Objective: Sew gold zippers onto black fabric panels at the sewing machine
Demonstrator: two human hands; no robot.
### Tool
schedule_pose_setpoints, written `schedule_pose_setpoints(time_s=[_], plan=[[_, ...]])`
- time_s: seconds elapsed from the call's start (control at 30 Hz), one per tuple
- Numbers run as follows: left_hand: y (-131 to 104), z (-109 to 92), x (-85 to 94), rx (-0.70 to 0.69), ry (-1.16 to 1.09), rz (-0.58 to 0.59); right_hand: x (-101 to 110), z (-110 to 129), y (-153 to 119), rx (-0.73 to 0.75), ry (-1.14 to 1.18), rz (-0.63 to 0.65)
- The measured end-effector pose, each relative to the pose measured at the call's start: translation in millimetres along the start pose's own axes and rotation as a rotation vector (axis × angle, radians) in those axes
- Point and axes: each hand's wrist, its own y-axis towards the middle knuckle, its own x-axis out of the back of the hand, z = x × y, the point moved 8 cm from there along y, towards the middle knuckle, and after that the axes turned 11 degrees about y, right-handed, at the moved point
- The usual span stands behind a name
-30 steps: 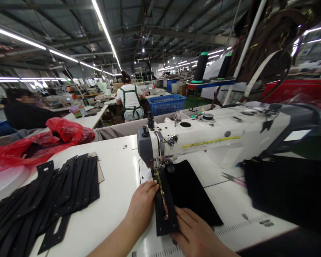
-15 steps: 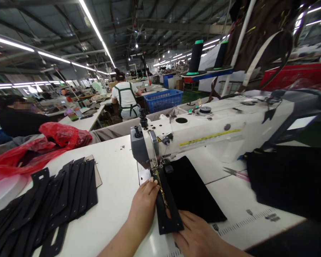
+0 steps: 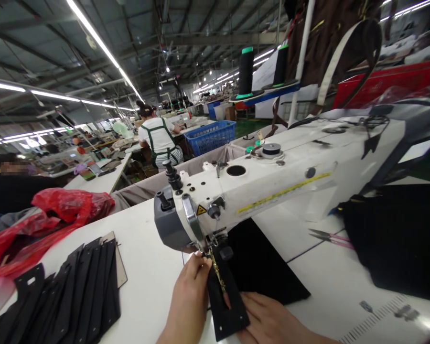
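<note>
A black strip point(image 3: 238, 313) with a long slot lies under the presser foot of a white sewing machine point(image 3: 272, 188). A gold zipper point(image 3: 218, 272) runs in the slot, and a skin-coloured patch shows at its lower end. My left hand point(image 3: 189, 296) pinches the strip's left edge with closed fingers, close to the needle area. My right hand point(image 3: 268, 317) grips the right edge near the strip's lower end, some fingers hidden beneath it. A larger black fabric panel point(image 3: 263, 267) lies beside the strip on the right, partly behind the machine head.
Several black slotted strips point(image 3: 71, 291) are fanned out at left, near red plastic point(image 3: 68, 210). Pink-handled thread snips point(image 3: 331, 236) and dark fabric point(image 3: 397, 239) lie at right. Thread cones point(image 3: 246, 74) stand behind the machine. A co-worker point(image 3: 159, 134) sits beyond, by a blue crate point(image 3: 213, 136).
My view has tilted and come nearer, so the machine head looks larger and lower. Both hands keep their hold on the strip, which stays under the presser foot.
</note>
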Motion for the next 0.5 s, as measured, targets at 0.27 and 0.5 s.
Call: schedule_pose_setpoints(time_s=[0.27, 0.5], plan=[[6.7, 0.7, 6.9, -0.001, -0.031, -0.066, -12.4, -14.7, -2.2, -0.030, 0.035, 0.052], [-0.6, 4.3, -2.8, 0.042, -0.046, 0.048, -21.1, -16.5, -6.5, -0.058, 0.047, 0.280]])
